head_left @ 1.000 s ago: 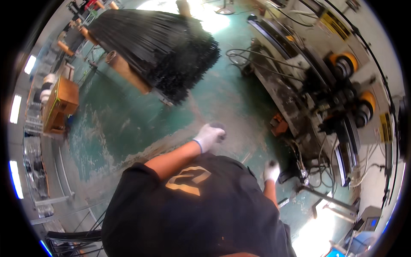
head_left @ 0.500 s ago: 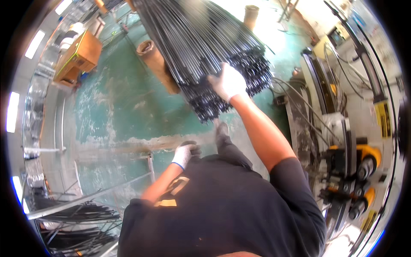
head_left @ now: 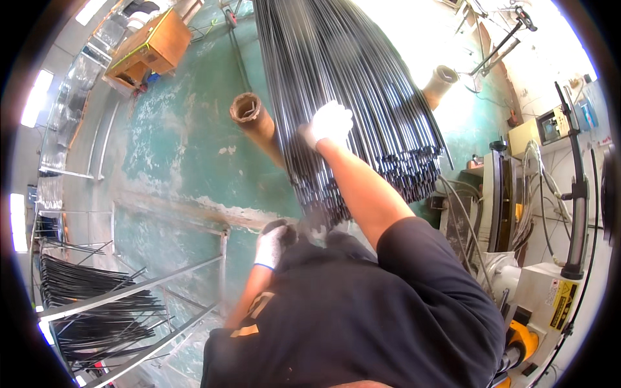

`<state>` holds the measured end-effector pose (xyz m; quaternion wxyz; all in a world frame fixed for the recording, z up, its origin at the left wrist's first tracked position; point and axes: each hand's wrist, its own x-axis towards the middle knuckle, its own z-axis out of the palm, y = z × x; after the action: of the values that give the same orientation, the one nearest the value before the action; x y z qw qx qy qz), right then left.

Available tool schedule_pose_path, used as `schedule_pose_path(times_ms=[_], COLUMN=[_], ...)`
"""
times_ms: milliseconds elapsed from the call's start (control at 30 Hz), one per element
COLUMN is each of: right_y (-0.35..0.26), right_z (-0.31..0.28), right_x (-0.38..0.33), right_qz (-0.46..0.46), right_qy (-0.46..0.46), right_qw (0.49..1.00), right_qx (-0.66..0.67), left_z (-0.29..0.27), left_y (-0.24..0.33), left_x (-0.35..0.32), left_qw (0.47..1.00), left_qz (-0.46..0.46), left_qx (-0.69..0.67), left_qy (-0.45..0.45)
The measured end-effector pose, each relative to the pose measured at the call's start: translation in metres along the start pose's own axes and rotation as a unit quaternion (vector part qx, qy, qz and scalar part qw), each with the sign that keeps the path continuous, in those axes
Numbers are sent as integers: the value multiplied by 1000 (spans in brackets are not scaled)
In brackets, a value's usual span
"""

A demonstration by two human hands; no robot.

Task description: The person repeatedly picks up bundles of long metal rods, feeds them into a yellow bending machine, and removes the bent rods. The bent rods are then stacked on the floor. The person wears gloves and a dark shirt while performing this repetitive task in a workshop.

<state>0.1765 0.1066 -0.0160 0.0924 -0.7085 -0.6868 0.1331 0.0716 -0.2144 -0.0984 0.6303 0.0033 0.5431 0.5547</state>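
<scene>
A large bundle of long, thin black tubes [head_left: 381, 97] lies in front of me, its cut ends toward my body. My right hand [head_left: 328, 124], in a white knitted glove, is over the left part of the bundle, a little way in from the ends. Its fingers look curled; what lies inside them, if anything, is hidden. By my waist, left of the tube ends, hangs my left hand [head_left: 273, 242] in a white glove with dark grey fingers. Those fingers are blurred against my dark clothing.
Thick brown cardboard tubes stand left [head_left: 249, 116] and right [head_left: 441, 81] of the bundle. A metal rack [head_left: 129, 297] with more black tubes is at lower left. Machinery with cables [head_left: 511, 207] lines the right side. A wooden desk [head_left: 152, 48] stands at far left on the worn green floor.
My right hand has moved from the tube ends farther along the bundle and leftward, its fingers now more curled. My left hand has stayed near my waist. The view has shifted.
</scene>
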Motion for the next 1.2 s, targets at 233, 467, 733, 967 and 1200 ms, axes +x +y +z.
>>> schedule_pose_path(times_ms=[233,467,733,967,1200], right_y=[18,37,61,74,145], right_z=[-8,-68,-69,-85,-137], right_x=[31,37,46,-4,-221], right_qz=[-89,-46,8,-75,118], right_qy=[-81,-205,-255,-192,-225], right_qw=[991,940,921,937,938], right_qx=[65,270,294,284,237], left_z=[29,54,19,69,155], left_y=[31,103,106,132,124], left_x=[43,40,47,40,81], left_qw=[994,996,996,977,934], left_qz=[-3,81,56,42,-69], left_qx=[105,34,65,132,188], left_qy=[-24,-16,0,-164,-295])
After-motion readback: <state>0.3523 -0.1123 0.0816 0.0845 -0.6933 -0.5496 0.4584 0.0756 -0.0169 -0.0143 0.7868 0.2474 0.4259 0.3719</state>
